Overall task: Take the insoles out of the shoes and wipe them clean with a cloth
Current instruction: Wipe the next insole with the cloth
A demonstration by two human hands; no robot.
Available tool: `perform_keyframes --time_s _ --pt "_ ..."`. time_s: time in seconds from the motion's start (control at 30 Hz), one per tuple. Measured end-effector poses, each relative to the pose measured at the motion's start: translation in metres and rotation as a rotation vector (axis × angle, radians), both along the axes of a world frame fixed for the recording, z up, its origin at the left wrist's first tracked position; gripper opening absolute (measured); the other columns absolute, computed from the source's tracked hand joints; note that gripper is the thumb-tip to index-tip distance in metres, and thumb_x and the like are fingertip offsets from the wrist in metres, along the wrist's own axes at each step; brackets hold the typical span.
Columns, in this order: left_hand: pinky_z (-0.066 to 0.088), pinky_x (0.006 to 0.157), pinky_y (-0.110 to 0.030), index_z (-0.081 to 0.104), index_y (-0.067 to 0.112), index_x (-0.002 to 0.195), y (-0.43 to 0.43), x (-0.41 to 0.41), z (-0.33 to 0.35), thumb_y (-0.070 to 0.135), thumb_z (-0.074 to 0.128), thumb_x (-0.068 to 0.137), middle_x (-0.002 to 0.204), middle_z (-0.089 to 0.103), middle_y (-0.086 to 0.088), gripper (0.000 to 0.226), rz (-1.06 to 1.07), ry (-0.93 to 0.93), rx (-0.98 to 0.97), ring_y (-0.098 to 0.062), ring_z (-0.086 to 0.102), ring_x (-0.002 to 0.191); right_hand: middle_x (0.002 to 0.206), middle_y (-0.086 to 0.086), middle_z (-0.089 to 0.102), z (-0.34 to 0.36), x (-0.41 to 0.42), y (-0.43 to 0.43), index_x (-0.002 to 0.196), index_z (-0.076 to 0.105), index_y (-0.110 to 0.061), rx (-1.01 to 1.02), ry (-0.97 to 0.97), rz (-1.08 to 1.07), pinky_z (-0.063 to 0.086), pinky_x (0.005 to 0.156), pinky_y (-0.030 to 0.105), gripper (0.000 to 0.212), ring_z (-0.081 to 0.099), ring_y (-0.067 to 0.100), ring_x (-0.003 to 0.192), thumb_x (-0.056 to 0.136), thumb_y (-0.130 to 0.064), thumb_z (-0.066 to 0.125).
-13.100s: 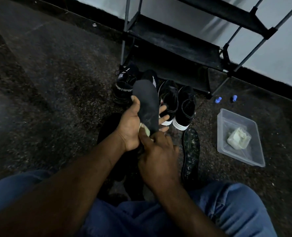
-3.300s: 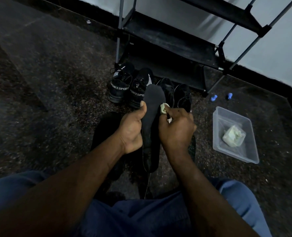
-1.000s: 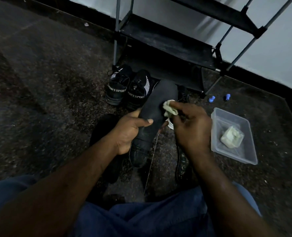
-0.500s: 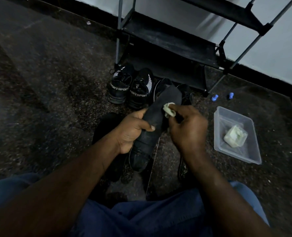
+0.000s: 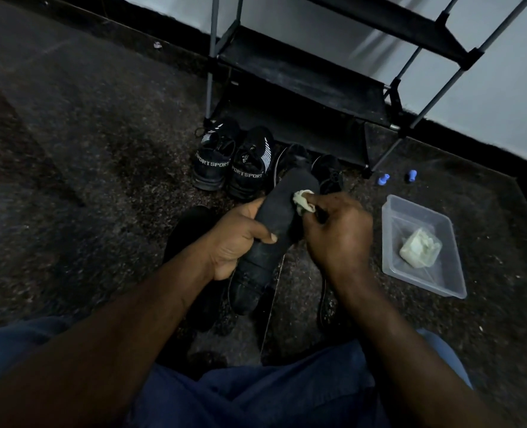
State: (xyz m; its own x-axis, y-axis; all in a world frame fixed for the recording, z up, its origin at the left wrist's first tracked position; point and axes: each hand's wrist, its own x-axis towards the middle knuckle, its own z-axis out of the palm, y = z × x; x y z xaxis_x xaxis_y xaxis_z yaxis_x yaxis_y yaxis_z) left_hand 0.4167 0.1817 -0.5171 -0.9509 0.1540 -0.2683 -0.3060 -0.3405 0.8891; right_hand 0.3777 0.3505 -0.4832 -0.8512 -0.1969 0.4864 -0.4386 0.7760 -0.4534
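Observation:
My left hand (image 5: 237,236) grips a black insole (image 5: 274,223) around its middle, the toe end tilted up and to the right. My right hand (image 5: 339,233) pinches a small pale cloth (image 5: 302,200) and presses it against the insole's upper right edge. Two black SPORT sneakers (image 5: 234,162) stand side by side beyond my hands. Another black pair (image 5: 327,171) sits behind the insole, mostly hidden. Dark insoles (image 5: 191,239) lie on the floor under my arms.
A clear plastic tub (image 5: 422,211) with a second pale cloth (image 5: 419,248) in it stands on the floor at the right. A black shoe rack (image 5: 302,75) stands against the wall ahead. Two small blue caps (image 5: 382,179) lie by the rack's foot.
The insole has tilted from upright to leaning right since a few seconds ago. My right hand with the cloth has slid slightly down along the insole's right edge over the last second.

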Motion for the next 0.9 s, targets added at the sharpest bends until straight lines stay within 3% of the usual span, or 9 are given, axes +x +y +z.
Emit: perform_keyframes --time_s 0.07,0.13,0.3,0.4,0.5,0.57,0.7,0.83,0.9 --pt "0.05 0.099 -0.024 0.053 0.025 0.149 -0.001 -0.002 0.003 -0.025 0.046 0.079 0.136 0.068 0.003 0.086 -0.01 0.042 -0.058 -0.016 0.062 0.127 0.096 0.003 0.075 -0.001 0.012 -0.011 0.108 0.081 -0.016 -0.01 -0.008 0.167 0.057 0.079 0.039 0.027 0.069 0.023 0.088 0.087 -0.024 0.065" --pt "0.045 0.104 -0.021 0.045 0.026 0.155 -0.002 -0.002 0.003 -0.027 0.042 0.075 0.143 0.064 0.002 0.096 -0.015 0.076 -0.092 -0.014 0.057 0.134 0.093 0.003 0.07 -0.005 0.023 -0.021 0.11 0.08 -0.014 0.019 0.015 0.294 0.056 0.075 0.038 0.027 0.067 0.023 0.085 0.088 -0.018 0.064" --pt "0.044 0.111 -0.03 0.042 0.028 0.157 -0.005 0.002 0.005 -0.022 0.05 0.077 0.149 0.058 0.003 0.094 -0.038 0.06 -0.086 -0.016 0.053 0.139 0.09 0.004 0.067 -0.002 -0.001 -0.017 0.104 0.08 -0.014 0.03 0.106 0.117 0.053 0.073 0.03 0.024 0.066 0.023 0.081 0.083 -0.008 0.071" --pt "0.05 0.103 -0.026 0.043 0.027 0.156 0.001 0.003 0.007 -0.027 0.044 0.082 0.145 0.062 0.001 0.091 -0.057 0.045 -0.057 -0.015 0.06 0.132 0.09 0.004 0.066 0.003 -0.01 -0.015 0.106 0.08 -0.014 0.015 0.081 0.027 0.04 0.071 0.015 0.024 0.064 0.019 0.077 0.083 -0.009 0.075" --pt "0.05 0.091 -0.012 0.045 0.024 0.153 0.002 0.005 0.01 -0.025 0.045 0.082 0.145 0.062 0.003 0.086 -0.04 0.057 -0.121 -0.005 0.059 0.129 0.089 0.003 0.064 0.0 0.004 -0.023 0.11 0.079 -0.012 0.115 0.086 0.188 0.044 0.067 0.022 0.026 0.061 0.018 0.076 0.084 -0.009 0.076" --pt "0.053 0.089 -0.017 0.047 0.024 0.152 0.002 0.005 0.008 -0.026 0.044 0.082 0.139 0.066 0.0 0.085 -0.036 0.057 -0.103 -0.01 0.064 0.124 0.09 0.004 0.064 0.002 0.002 -0.021 0.109 0.078 -0.011 0.157 0.102 0.216 0.046 0.068 0.024 0.025 0.062 0.02 0.077 0.085 -0.01 0.075" --pt "0.06 0.079 -0.039 0.044 0.022 0.155 0.006 0.005 0.006 -0.03 0.037 0.082 0.13 0.069 -0.016 0.09 -0.092 0.031 0.055 -0.029 0.073 0.102 0.09 0.006 0.065 0.01 -0.023 -0.014 0.101 0.08 -0.012 0.095 0.078 -0.009 0.037 0.068 0.019 0.02 0.064 0.024 0.075 0.083 -0.014 0.071" --pt "0.049 0.098 -0.027 0.047 0.022 0.153 0.003 0.004 0.005 -0.016 0.05 0.074 0.14 0.066 -0.002 0.087 -0.028 0.055 -0.071 -0.017 0.061 0.13 0.091 0.007 0.064 0.006 0.004 -0.026 0.108 0.078 -0.009 0.14 0.08 0.196 0.048 0.071 0.026 0.026 0.064 0.023 0.079 0.084 -0.013 0.069" --pt "0.047 0.098 -0.022 0.047 0.02 0.153 0.003 0.004 0.006 -0.017 0.049 0.076 0.14 0.066 0.0 0.086 -0.013 0.064 -0.124 -0.012 0.059 0.131 0.09 0.009 0.064 0.005 0.01 -0.026 0.111 0.077 -0.007 0.169 0.096 0.265 0.051 0.068 0.031 0.028 0.064 0.026 0.079 0.084 -0.011 0.069"
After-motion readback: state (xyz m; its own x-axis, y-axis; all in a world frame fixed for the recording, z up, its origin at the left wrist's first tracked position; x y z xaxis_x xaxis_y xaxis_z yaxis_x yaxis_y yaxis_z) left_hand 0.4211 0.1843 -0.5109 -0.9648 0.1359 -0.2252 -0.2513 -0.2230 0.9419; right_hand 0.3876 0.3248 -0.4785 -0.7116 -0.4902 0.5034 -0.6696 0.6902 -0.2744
